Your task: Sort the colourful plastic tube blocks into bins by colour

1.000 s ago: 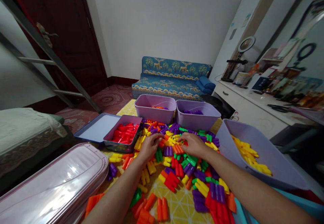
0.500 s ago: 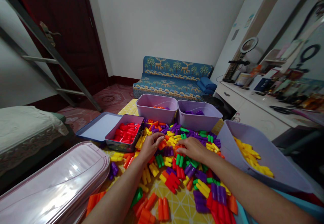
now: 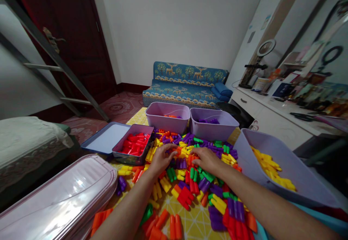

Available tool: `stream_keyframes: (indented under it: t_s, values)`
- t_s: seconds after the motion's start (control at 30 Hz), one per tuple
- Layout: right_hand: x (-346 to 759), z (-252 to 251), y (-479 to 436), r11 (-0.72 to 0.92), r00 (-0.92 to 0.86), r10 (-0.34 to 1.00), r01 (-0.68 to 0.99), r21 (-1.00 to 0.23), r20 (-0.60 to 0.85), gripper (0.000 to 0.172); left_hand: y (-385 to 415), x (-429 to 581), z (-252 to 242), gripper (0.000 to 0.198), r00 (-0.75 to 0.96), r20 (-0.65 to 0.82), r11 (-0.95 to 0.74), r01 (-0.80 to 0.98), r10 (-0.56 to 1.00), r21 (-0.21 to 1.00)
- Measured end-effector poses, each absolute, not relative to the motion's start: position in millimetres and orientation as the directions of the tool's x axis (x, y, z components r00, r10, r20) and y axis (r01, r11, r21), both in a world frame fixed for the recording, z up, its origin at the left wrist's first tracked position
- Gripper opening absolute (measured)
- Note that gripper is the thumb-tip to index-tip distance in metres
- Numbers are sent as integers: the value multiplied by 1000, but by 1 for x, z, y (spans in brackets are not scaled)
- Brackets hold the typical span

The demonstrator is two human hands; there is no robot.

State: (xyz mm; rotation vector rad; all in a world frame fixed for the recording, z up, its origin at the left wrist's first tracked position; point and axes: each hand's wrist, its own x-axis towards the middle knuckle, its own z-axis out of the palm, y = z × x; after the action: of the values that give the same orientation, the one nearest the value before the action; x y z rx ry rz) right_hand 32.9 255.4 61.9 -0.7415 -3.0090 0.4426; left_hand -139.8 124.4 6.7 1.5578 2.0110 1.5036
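My left hand [image 3: 162,157] is over the heap of plastic building blocks [image 3: 181,164], thumb and fingers apart beside orange and yellow blocks. No block shows between them. Opposite it, my right hand [image 3: 208,159] bends its fingers down onto an orange block [image 3: 191,159]; its fingertips partly cover it. Purple blocks [image 3: 181,163] and green blocks [image 3: 193,174] lie just below the hands. Left of the heap, a metal tin [image 3: 133,144] with its lid folded back holds red blocks [image 3: 136,143].
Lilac bins stand behind the heap: one [image 3: 168,117] with some orange and purple blocks, another [image 3: 214,124] with purple ones. A third bin [image 3: 280,171] at right contains yellow blocks. Stacked clear lids [image 3: 59,200] lie at left. Yellow patterned cloth [image 3: 194,214] shows in front.
My left hand has shifted slightly, its thumb lower and farther from the fingers. The fingers of my right hand have lifted a little over the orange block. The view has tilted slightly.
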Motion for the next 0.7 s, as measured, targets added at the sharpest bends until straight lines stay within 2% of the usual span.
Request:
stream_keyframes:
  t_s: [0.17, 0.3, 0.4, 0.53, 0.7]
  values:
    - [30, 59, 253, 866, -901, 434, 417, -277, 0, 44, 124, -131, 13, 17, -277, 488, -75, 807, 828, 585]
    - [30, 60, 250, 872, -888, 459, 452, -189, -8, 40, 133, -133, 36, 18, -245, 461, -41, 849, 853, 527]
    - [30, 60, 253, 858, -867, 498, 493, -140, -2, 31, 153, -154, 69, 19, -316, 480, 7, 840, 818, 542]
    - [26, 61, 263, 835, -839, 543, 535, -132, 36, 28, 191, -195, 115, 24, -506, 488, 154, 789, 711, 594]
    - [9, 71, 279, 870, -863, 493, 490, -56, 109, 36, 223, -222, 132, 28, -605, 387, 420, 780, 696, 465]
